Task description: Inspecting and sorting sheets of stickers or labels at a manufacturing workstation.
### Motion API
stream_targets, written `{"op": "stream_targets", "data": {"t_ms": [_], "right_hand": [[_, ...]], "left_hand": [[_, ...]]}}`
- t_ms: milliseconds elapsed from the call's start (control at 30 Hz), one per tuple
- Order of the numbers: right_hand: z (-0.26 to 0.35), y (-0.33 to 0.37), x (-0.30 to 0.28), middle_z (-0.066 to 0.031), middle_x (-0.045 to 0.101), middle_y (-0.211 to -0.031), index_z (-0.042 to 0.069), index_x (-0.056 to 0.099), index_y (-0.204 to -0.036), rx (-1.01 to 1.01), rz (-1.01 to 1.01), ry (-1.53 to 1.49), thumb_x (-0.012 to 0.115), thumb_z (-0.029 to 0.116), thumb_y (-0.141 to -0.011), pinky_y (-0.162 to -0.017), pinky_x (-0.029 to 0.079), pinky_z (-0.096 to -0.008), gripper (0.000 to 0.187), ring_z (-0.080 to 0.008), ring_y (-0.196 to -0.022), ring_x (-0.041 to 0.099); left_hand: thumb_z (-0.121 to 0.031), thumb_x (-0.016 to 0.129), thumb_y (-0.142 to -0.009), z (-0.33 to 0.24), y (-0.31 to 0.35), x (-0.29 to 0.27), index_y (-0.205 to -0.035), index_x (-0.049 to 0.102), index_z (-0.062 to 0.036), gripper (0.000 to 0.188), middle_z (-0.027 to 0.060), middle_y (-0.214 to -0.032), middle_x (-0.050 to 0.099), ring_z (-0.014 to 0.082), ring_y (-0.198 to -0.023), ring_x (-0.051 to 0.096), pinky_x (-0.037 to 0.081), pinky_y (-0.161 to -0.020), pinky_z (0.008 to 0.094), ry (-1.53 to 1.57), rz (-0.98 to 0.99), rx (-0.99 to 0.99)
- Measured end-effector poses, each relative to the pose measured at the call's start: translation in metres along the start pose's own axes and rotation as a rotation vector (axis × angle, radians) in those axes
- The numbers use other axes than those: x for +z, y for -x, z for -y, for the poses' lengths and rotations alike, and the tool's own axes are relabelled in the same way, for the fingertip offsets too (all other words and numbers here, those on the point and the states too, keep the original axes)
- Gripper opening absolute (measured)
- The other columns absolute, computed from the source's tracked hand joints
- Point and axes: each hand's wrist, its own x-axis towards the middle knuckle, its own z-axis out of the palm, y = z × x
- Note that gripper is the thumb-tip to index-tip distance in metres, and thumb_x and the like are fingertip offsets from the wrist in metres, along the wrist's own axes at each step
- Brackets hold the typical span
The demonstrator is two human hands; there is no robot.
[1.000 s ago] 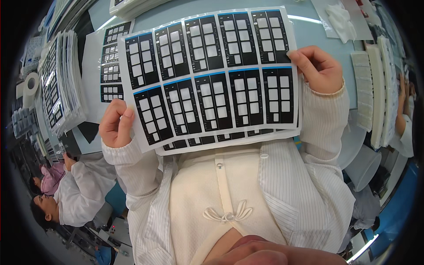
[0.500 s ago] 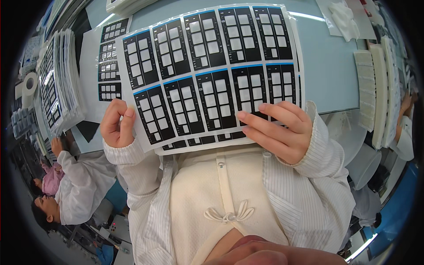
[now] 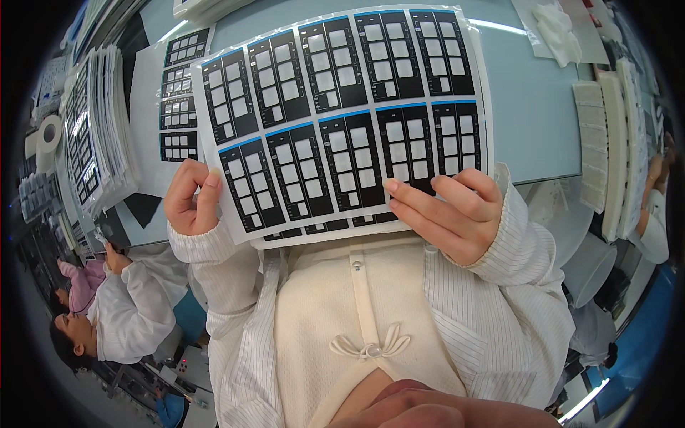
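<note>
Your left grip point(image 3: 191, 200) stays pinched on the sheet's point(image 3: 357, 108) left edge, low down. Sheet is up before your chest, across the tabletop's point(image 3: 535, 143) near edge, second sheet point(image 3: 321, 237) under it. Your right grip point(image 3: 457, 217) is off the right edge, now at the lower edge, fingers half-curled; can't tell if closed. Left pinch likely carries the hold.

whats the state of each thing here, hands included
top sheet, held, printed side showing
sheet beneath it, mostly covered
left hand, pinching the top sheet's left edge
right hand, fingers bent, touching the top sheet's lower right
sheets at far left, stacked
sheet on the table, partly hidden
white roll, wound
white cloth, crumpled
</note>
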Motion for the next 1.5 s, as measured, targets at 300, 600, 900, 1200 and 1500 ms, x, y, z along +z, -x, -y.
{"op": "stream_targets", "data": {"t_ms": [300, 600, 900, 1200, 1500], "right_hand": [[-0.001, -0.002, 0.003, -0.0059, 0.063, -0.109, 0.002, 0.065, -0.096, 0.034, -0.118, -0.01, 0.062, 0.006, -0.072, -0.078, 0.039, -0.0253, 0.025, -0.0145, -0.098, 0.051], [-0.002, -0.005, 0.001, -0.0095, 0.062, -0.11, 0.001, 0.065, -0.098, -0.045, 0.012, 0.091, 0.061, 0.006, -0.073, -0.073, 0.037, -0.0239, 0.026, -0.0129, -0.097, 0.051], [-0.001, 0.002, -0.003, -0.0036, 0.065, -0.098, 0.003, 0.066, -0.098, -0.114, -0.072, 0.072, 0.062, 0.007, -0.071, -0.077, 0.036, -0.0248, 0.027, -0.0127, -0.093, 0.051], [-0.036, 0.027, -0.025, -0.0056, 0.066, -0.081, 0.002, 0.064, -0.094, 0.939, -0.597, -0.348, 0.063, 0.005, -0.078, -0.064, 0.046, -0.0256, 0.016, -0.0128, -0.073, 0.057], [-0.075, 0.049, -0.013, 0.002, 0.054, -0.059, 0.004, 0.063, -0.08, 1.127, -0.306, -0.962, 0.063, 0.018, -0.083, -0.045, 0.03, -0.0177, 0.015, -0.0043, -0.048, 0.043]], "left_hand": [[-0.001, 0.054, -0.077, 0.0, 0.0, 0.0, -0.063, 0.044, 0.0024, 0.017, 0.0043, -0.063, 0.043, 0.012, -0.059, 0.039, 0.032, -0.056, 0.0231, 0.013, 0.016, 0.005], [0.0, 0.055, -0.077, -0.001, 0.001, -0.001, -0.064, 0.044, 0.003, 0.017, 0.0044, -0.063, 0.043, 0.0122, -0.059, 0.039, 0.032, -0.057, 0.0227, 0.015, 0.016, 0.015], [-0.001, 0.055, -0.077, -0.007, -0.001, -0.002, -0.064, 0.046, 0.0033, 0.017, 0.0047, -0.063, 0.044, 0.0122, -0.059, 0.04, 0.033, -0.056, 0.023, 0.005, 0.039, 0.028], [0.0, 0.062, -0.076, -0.027, -0.012, 0.008, -0.066, 0.051, 0.0028, 0.015, 0.004, -0.062, 0.047, 0.0111, -0.057, 0.041, 0.033, -0.053, 0.0223, -0.089, 0.093, 0.099], [-0.001, 0.063, -0.076, -0.034, -0.016, 0.015, -0.064, 0.052, 0.0018, 0.017, 0.003, -0.06, 0.045, 0.0116, -0.055, 0.039, 0.032, -0.052, 0.0229, -0.136, 0.14, 0.109]]}}
